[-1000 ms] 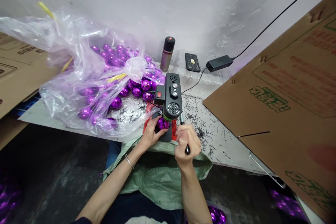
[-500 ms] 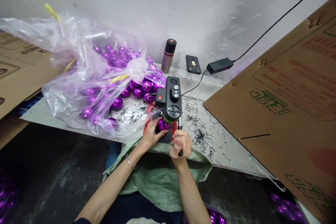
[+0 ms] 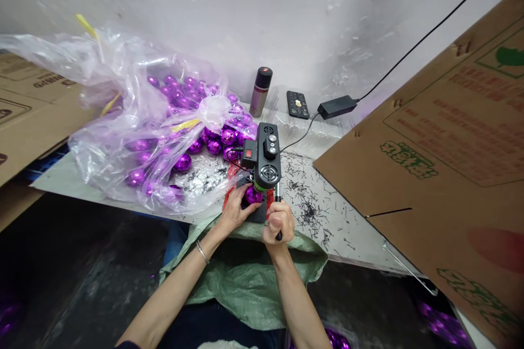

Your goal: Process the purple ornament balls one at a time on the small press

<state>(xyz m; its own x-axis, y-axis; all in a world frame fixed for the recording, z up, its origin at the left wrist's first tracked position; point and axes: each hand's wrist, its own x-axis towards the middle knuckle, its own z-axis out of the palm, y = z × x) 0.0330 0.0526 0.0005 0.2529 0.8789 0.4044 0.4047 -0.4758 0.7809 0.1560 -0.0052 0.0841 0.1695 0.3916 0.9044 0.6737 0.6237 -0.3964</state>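
Note:
A small black press machine (image 3: 268, 154) stands near the table's front edge, with a red switch on its side box. Under its head sits a shiny purple bauble (image 3: 253, 195), and my left hand (image 3: 236, 208) grips it from the left with thumb and fingers around it. My right hand (image 3: 279, 222) is wrapped round the black-ended lever handle (image 3: 278, 235) at the machine's right side. Many more purple baubles (image 3: 214, 146) lie behind and to the left, partly inside a clear plastic bag (image 3: 123, 109).
Small black scraps (image 3: 309, 211) litter the white table (image 3: 347, 245). Behind stand a spray can (image 3: 261, 92), a phone (image 3: 297, 104) and a power adapter (image 3: 337, 107) with its cord. Cardboard boxes flank both sides, the right box (image 3: 442, 163) large. A green sack (image 3: 241, 283) hangs below the edge.
The view has shifted slightly, so the things on the table appear a little displaced. Both hands keep their hold, with no clear movement of the bauble or lever.

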